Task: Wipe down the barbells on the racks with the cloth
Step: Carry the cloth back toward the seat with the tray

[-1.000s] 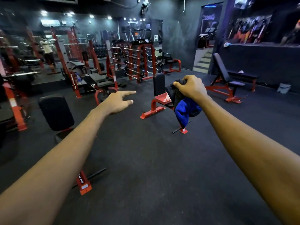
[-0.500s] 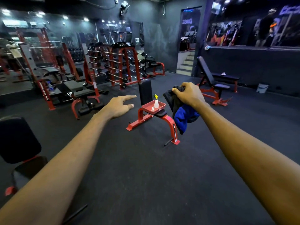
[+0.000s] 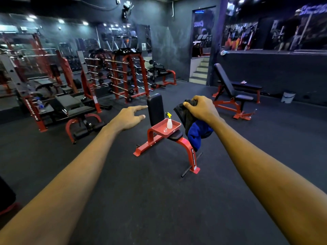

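Right hand (image 3: 201,108) gripping cloth (image 3: 192,128)

cloth (image 3: 193,133): blue and dark, bunched, hanging | barbells (image 3: 122,78): horizontal on red racks (image 3: 144,75), far

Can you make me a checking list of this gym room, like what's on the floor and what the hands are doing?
Surface: dark rubber floor.
Job's things: barbells on the red rack across the room; dark and blue cloth hanging from the right hand.
Clutter: spray bottle standing in a red tray on the small bench; white bucket by the wall.
Grips: left hand open, holding nothing; right hand grips the cloth.
Cables: nothing seen on the floor.
Surroundings: incline bench, stairs.
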Tool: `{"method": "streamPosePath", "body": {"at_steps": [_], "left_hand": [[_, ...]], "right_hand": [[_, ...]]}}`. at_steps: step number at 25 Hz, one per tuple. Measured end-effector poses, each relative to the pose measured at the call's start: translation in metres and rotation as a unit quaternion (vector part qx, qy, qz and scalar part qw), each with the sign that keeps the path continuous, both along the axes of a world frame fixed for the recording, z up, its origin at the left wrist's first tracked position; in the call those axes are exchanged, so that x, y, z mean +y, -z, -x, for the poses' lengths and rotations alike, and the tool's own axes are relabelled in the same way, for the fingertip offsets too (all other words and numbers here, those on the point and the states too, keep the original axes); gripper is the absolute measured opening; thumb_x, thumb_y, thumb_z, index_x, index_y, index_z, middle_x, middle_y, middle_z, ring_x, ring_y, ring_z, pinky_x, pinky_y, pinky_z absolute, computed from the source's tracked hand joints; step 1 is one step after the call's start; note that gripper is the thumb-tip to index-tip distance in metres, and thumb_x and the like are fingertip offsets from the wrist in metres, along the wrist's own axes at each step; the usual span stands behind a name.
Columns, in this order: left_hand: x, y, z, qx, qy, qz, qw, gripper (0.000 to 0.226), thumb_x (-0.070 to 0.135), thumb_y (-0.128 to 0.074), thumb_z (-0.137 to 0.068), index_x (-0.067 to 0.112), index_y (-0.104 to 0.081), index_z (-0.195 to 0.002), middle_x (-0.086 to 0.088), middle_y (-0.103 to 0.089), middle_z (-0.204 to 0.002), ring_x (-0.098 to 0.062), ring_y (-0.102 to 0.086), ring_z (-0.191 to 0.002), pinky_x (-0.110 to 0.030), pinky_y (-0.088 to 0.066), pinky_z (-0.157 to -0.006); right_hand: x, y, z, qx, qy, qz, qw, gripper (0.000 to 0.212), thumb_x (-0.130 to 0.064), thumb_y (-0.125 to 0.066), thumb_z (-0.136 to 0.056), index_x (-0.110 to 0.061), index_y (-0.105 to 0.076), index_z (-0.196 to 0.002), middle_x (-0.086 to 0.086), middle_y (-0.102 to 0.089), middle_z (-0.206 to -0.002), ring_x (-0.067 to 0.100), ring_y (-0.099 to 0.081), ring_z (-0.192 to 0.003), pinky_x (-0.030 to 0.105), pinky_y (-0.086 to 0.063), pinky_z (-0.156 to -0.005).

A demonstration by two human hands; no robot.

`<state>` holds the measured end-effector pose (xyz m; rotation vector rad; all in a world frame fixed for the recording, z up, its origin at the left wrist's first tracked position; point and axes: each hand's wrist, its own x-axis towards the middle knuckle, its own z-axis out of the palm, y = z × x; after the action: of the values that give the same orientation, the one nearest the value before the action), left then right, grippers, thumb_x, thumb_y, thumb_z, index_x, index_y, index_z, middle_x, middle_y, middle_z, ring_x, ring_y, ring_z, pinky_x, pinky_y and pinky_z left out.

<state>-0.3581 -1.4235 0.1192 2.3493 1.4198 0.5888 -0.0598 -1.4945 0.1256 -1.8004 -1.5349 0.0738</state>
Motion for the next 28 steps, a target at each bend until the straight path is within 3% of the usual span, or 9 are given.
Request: {"method": "streamPosePath", "body": {"at_steps": [5,11,20,26,28], "left_hand": [[0.124,0.008,-0.048,0.011,-0.007,0.002,1.000,0.049,0.036,-0.055,-0.099,0.046,-0.044,-0.145,-0.003,-0.041,-0.156,-0.026,-0.039,-0.141,-0.040,-0.032,-0.113],[0.255,0.014,-0.086,0.012,-0.028,0.012,0.999,0.049,0.034,-0.056,-0.099,0.043,-0.044,-0.146,-0.005,-0.042,-0.155,-0.026,-0.039,-0.142,-0.039,-0.032,-0.114],[0.458,0.039,-0.132,-0.009,-0.027,0.021,0.999,0.050,0.032,-0.057,-0.099,0.041,-0.045,-0.146,-0.005,-0.044,-0.153,-0.025,-0.040,-0.141,-0.039,-0.033,-0.113],[0.593,0.062,-0.164,-0.028,-0.013,0.036,0.999,0.050,0.031,-0.059,-0.098,0.041,-0.047,-0.145,-0.004,-0.045,-0.153,-0.023,-0.041,-0.140,-0.036,-0.033,-0.112],[0.634,0.077,-0.178,-0.023,-0.012,0.052,0.998,0.049,0.032,-0.060,-0.097,0.043,-0.048,-0.143,-0.004,-0.045,-0.153,-0.023,-0.042,-0.140,-0.036,-0.034,-0.113]], "right_hand": [[0.141,0.007,-0.052,0.008,-0.007,-0.007,1.000,0.034,-0.051,-0.064,-0.093,-0.018,-0.062,-0.085,0.003,-0.065,-0.087,0.027,-0.063,-0.087,0.041,-0.053,-0.076],[0.289,0.004,-0.093,0.019,-0.026,-0.008,0.999,0.037,-0.053,-0.063,-0.092,-0.017,-0.065,-0.087,0.004,-0.067,-0.089,0.029,-0.065,-0.088,0.046,-0.056,-0.081],[0.500,0.038,-0.139,0.019,-0.017,0.013,1.000,0.036,-0.054,-0.063,-0.091,-0.025,-0.052,-0.072,0.002,-0.065,-0.085,0.029,-0.063,-0.085,0.040,-0.053,-0.076],[0.632,0.049,-0.160,0.047,-0.013,0.015,0.999,0.029,-0.051,-0.064,-0.093,-0.024,-0.060,-0.084,0.000,-0.065,-0.085,0.024,-0.063,-0.082,0.033,-0.045,-0.071],[0.673,0.066,-0.169,0.051,-0.009,0.031,0.998,0.031,-0.053,-0.063,-0.092,-0.024,-0.060,-0.081,0.001,-0.066,-0.085,0.025,-0.064,-0.083,0.036,-0.049,-0.072]]}}
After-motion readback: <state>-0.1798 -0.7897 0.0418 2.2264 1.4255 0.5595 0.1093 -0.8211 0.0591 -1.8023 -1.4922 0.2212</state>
